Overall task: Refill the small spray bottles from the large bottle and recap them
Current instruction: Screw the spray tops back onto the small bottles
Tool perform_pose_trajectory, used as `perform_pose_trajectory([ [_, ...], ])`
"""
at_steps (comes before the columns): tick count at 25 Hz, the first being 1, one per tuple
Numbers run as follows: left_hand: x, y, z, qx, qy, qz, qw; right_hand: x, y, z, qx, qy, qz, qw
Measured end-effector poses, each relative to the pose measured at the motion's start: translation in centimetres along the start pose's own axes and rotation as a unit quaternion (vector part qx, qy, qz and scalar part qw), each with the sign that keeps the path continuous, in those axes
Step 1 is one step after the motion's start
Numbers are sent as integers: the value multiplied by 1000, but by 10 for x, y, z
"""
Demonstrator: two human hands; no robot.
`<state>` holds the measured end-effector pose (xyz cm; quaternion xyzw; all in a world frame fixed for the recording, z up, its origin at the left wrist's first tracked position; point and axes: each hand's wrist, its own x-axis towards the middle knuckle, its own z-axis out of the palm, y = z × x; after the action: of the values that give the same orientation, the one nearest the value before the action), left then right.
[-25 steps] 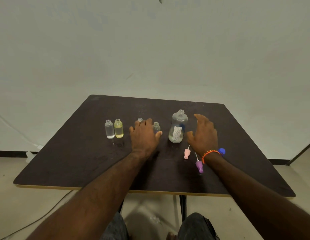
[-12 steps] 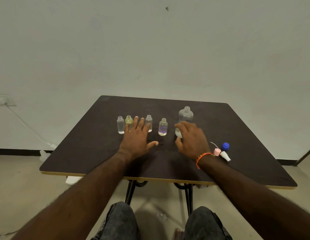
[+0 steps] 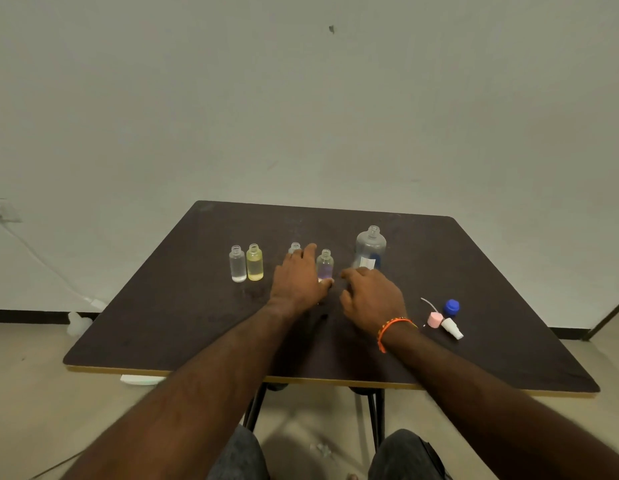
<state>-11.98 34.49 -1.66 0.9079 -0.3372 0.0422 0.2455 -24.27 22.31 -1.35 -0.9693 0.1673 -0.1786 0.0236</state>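
Four uncapped small bottles stand in a row on the dark table (image 3: 162,327): a clear bottle (image 3: 237,264), a yellow bottle (image 3: 254,262), a third bottle (image 3: 294,247) mostly hidden behind my left hand, and a purple-tinted bottle (image 3: 324,265). To their right stands the uncapped large bottle (image 3: 370,247). My left hand (image 3: 297,280) lies with fingers straight, its thumb touching the purple-tinted bottle's base. My right hand (image 3: 370,296), fingers loosely curled, holds nothing, just in front of the large bottle.
A pink spray cap (image 3: 434,319) with its tube, a white spray cap (image 3: 452,328) and a blue cap (image 3: 451,306) lie on the table right of my right hand. A cable runs along the floor at left.
My left hand has slid right, up to the purple-tinted bottle. My right hand has drawn back off the large bottle, whose label now shows.
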Motion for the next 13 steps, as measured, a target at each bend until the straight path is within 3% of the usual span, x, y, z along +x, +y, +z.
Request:
perform_pose_trajectory([
  [7,33,13,30,-78,1,-132,988,-8,87,-20,-53,21,56,997],
  [13,31,13,31,-66,-5,-122,990,-16,102,-17,-54,-19,70,996],
])
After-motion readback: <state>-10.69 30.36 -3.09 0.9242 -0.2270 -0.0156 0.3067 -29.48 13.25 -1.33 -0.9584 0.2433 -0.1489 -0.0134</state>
